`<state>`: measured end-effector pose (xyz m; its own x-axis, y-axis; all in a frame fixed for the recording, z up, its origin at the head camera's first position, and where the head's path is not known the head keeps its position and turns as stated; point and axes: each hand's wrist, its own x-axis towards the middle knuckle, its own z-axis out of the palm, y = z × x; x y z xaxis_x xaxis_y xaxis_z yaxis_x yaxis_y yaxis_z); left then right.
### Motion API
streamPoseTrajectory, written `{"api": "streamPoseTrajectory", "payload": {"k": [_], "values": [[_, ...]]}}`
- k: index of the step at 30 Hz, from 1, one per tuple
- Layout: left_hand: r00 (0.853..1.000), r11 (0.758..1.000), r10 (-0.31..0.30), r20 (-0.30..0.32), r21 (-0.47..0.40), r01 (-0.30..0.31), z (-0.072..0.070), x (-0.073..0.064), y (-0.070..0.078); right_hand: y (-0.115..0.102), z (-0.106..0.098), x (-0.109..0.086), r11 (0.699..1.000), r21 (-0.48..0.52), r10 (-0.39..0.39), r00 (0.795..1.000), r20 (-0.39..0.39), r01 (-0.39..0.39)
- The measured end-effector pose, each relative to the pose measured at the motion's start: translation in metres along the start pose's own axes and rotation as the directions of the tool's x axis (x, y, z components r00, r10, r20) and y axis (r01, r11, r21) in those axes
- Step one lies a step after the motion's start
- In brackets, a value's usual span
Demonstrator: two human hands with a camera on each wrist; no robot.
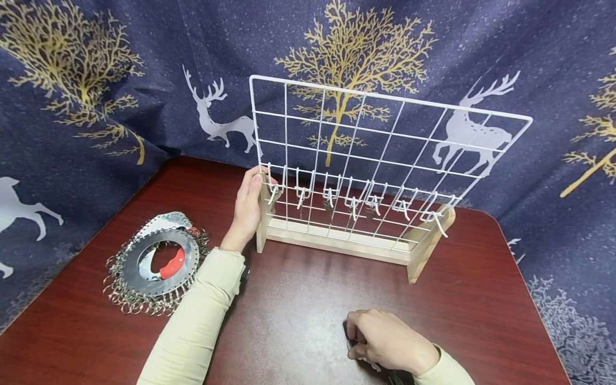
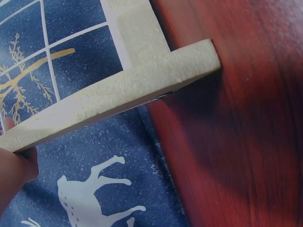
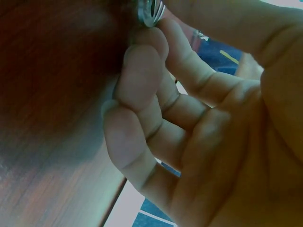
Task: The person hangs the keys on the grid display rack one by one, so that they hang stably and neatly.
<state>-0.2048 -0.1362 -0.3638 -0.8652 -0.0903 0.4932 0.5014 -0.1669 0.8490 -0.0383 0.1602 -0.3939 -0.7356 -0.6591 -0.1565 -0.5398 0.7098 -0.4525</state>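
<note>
My left hand (image 1: 248, 206) grips the wooden side post (image 1: 262, 219) of a white wire grid rack (image 1: 356, 128), near the upper end of the post. In the left wrist view the thumb (image 2: 19, 170) lies against the post's edge. Low over the tabletop at the front, my right hand (image 1: 385, 339) has curled fingers and pinches a small shiny metal ring (image 3: 152, 12) at the fingertips. A silvery piece (image 1: 369, 364) shows just under that hand, mostly hidden by it. Several white hooks (image 1: 353, 206) line the rack, small dark metal pieces hanging at some.
Left of my forearm lies a flat grey disc (image 1: 129, 267) edged with many small metal rings, a red-and-silver piece (image 1: 173, 263) showing through its centre. A second wooden side post (image 1: 430, 243) supports the rack's right end. Behind the dark red table (image 1: 298, 321) hangs a patterned blue cloth (image 1: 159, 96).
</note>
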Motion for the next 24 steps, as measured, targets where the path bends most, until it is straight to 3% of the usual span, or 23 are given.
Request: {"api": "streamPoseTrajectory", "payload": {"k": [14, 24], "values": [[1.000, 1.000, -0.005, -0.002, 0.003, 0.005, -0.0006, 0.0002, -0.0014, -0.0006, 0.0015, -0.0012, 0.997, 0.072, 0.000, 1.000, 0.010, -0.001], [1.000, 0.999, -0.017, -0.020, 0.043, 0.018, -0.0004, 0.0001, 0.0001, -0.0014, 0.0040, -0.0011, 0.999, 0.045, -0.011, 1.000, -0.009, 0.012]]}}
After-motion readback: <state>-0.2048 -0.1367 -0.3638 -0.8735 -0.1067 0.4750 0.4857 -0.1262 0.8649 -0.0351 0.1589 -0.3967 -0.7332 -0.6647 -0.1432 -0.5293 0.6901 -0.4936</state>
